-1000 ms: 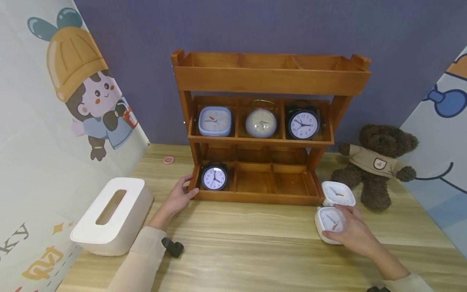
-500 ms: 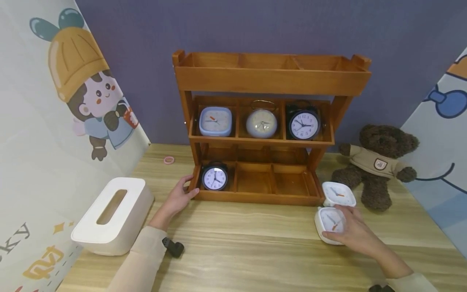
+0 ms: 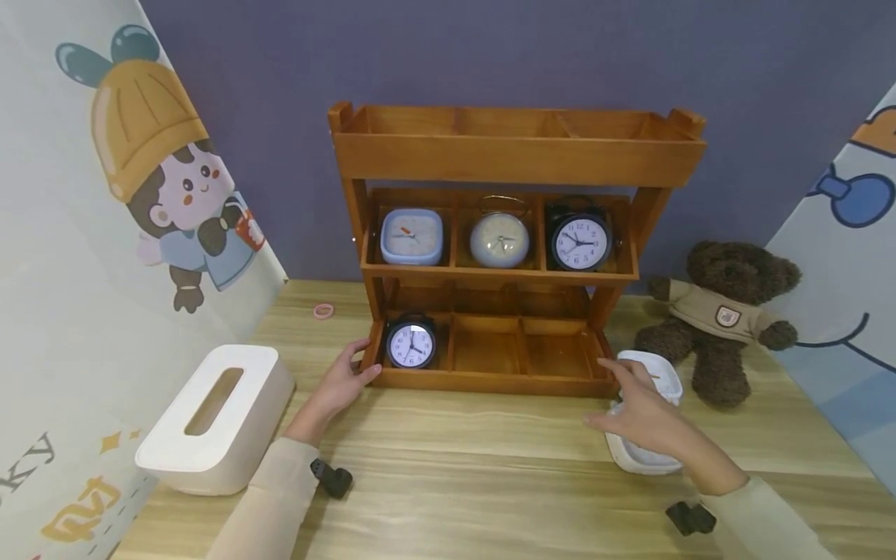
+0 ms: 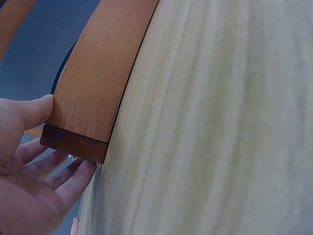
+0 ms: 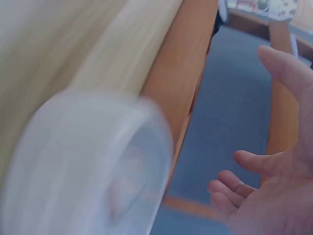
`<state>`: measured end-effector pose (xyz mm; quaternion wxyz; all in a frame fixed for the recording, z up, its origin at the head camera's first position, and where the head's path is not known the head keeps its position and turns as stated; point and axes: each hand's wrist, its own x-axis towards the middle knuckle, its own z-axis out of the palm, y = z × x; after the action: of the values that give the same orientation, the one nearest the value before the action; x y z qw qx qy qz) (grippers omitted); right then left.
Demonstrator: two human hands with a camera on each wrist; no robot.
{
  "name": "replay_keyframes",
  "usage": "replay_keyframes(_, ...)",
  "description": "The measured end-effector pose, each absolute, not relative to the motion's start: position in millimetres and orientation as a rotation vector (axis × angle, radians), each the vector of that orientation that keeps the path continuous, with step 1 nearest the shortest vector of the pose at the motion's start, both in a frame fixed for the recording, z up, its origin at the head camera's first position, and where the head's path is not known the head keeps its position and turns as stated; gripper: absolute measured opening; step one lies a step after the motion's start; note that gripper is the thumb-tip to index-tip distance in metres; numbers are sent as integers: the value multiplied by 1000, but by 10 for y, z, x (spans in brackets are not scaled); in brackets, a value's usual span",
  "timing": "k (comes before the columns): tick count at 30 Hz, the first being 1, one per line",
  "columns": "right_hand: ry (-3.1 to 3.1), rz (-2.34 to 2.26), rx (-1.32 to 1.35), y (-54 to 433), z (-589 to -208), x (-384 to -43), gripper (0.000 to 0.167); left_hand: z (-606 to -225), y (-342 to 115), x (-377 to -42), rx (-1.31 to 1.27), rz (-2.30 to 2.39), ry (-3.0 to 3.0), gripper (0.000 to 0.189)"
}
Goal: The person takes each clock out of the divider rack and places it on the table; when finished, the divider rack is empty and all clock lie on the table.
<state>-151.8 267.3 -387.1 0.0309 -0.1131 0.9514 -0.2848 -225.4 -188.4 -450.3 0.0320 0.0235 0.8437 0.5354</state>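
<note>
Head view: right grip spread, fingers apart, over two white rounded-square clocks at the brown wooden rack's right end; left grip clamped on its left. Low sweeping could scatter clocks.

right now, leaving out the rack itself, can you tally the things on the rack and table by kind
Clocks: 6
Teddy bear: 1
Tissue box: 1
Pink ring: 1
Total: 9
</note>
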Motion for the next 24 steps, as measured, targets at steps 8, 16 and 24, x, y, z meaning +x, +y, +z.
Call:
replay_keyframes(8, 2905, -943, -424, 2088, -3833, -1789, 93, -4495, -1862, -2255, 90, 1644, 2593, 59)
replay_keyframes(16, 2825, -1051, -476, 1545, -3835, -2049, 93, -4516, -1867, -2254, 81, 1627, 2616, 59)
replay_keyframes(24, 2832, -1096, -488, 1112, -3904, -2249, 92, -4503, -1883, -2234, 82, 1616, 2628, 60)
